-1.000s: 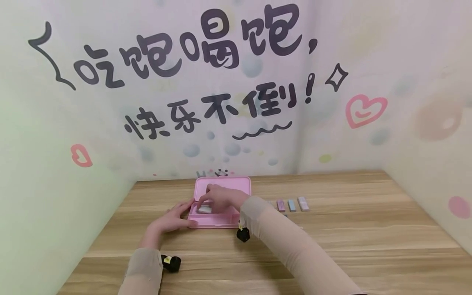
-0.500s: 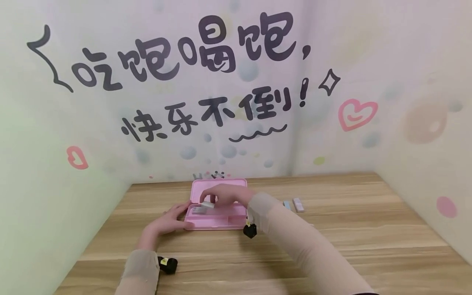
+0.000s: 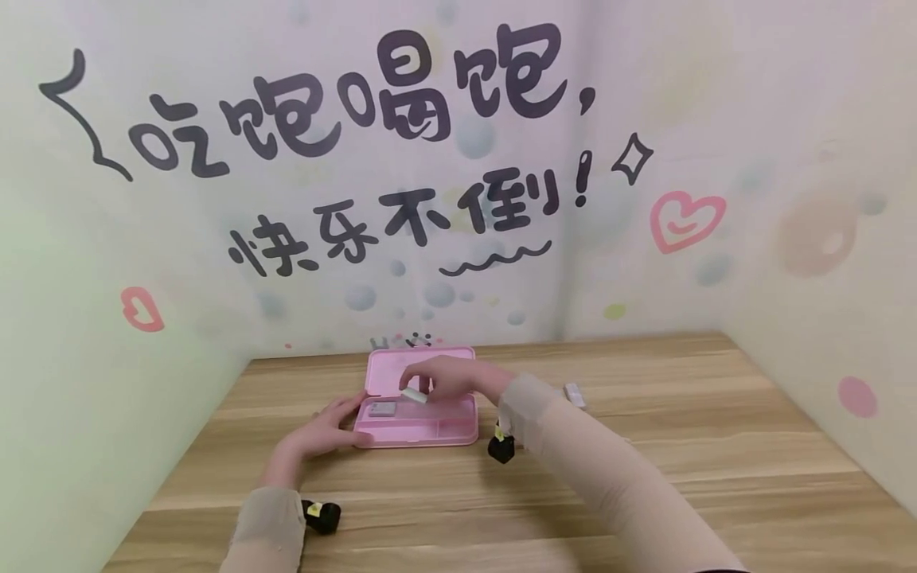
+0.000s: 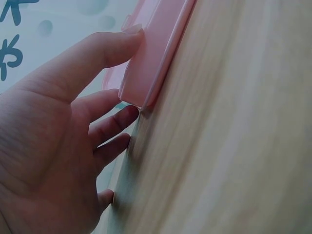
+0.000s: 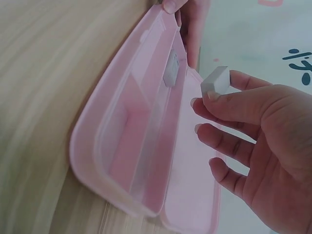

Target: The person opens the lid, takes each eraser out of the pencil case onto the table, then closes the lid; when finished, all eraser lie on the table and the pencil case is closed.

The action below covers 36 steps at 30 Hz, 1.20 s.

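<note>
A pink pencil box [image 3: 401,434] stands with its lid [image 3: 383,368] laid back at the rear. My left hand [image 3: 325,427] holds its left end, the thumb on the front wall and the fingers around the end. Above the box, my right hand [image 3: 454,377] pinches a small white eraser [image 5: 215,81] between thumb and fingers, clear of the compartments. Another whitish eraser [image 3: 382,409] lies at the left end of the box's rear compartment. The front compartments show bare pink in the right wrist view.
A pale eraser [image 3: 575,395] lies on the wooden table [image 3: 702,446] right of the box, partly behind the right forearm. A printed white cloth wall [image 3: 501,294] rises right behind the table.
My right hand has risen out of the box's rear compartment with the white eraser and shifted slightly right. My left hand stays at the box's end. The head view has drifted a little.
</note>
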Available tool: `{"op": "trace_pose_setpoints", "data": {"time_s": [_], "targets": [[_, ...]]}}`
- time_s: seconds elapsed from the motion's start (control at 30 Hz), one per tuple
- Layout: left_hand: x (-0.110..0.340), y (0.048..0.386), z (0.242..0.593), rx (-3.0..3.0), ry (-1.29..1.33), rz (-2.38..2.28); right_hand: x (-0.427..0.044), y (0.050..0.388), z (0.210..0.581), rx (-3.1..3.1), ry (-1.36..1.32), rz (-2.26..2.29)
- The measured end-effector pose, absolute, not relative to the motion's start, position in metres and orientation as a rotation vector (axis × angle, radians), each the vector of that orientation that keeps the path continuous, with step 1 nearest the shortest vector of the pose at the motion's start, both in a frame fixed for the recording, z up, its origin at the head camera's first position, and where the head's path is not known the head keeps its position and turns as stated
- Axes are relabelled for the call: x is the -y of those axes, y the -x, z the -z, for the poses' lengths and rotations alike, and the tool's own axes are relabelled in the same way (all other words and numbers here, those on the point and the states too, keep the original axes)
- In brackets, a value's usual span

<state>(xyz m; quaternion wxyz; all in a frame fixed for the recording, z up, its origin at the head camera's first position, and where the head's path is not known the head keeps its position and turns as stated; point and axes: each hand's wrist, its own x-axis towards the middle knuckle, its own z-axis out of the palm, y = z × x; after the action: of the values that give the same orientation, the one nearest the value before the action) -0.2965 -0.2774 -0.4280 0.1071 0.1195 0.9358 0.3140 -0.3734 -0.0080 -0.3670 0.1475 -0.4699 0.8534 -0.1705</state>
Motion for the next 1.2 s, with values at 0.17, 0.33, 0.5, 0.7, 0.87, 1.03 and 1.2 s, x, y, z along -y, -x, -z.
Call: {"op": "trace_pose_setpoints", "data": {"time_s": [0.17, 0.33, 0.5, 0.7, 0.87, 1.03, 1.2], "targets": [[0.278, 0.297, 0.429, -2.768, -0.349, -0.906, -0.010, 0.370, 0.366, -2.460, 1.308, 0.542], [0.277, 0.298, 0.428, -2.773, -0.355, -0.898, -0.032, 0.364, 0.367, -2.460, 1.243, 0.616], [0.277, 0.297, 0.427, -2.771, -0.350, -0.892, -0.055, 0.355, 0.369, -2.445, 1.199, 0.701], [0.276, 0.294, 0.426, -2.770, -0.359, -0.889, -0.081, 0.347, 0.372, -2.437, 1.160, 0.813], [0.278, 0.295, 0.427, -2.768, -0.364, -0.895, -0.102, 0.338, 0.376, -2.437, 1.130, 0.885], [0.278, 0.297, 0.427, -2.765, -0.378, -0.895, -0.124, 0.332, 0.383, -2.459, 1.093, 0.951], [0.277, 0.297, 0.428, -2.756, -0.370, -0.894, -0.142, 0.328, 0.389, -2.487, 1.063, 1.024]]}}
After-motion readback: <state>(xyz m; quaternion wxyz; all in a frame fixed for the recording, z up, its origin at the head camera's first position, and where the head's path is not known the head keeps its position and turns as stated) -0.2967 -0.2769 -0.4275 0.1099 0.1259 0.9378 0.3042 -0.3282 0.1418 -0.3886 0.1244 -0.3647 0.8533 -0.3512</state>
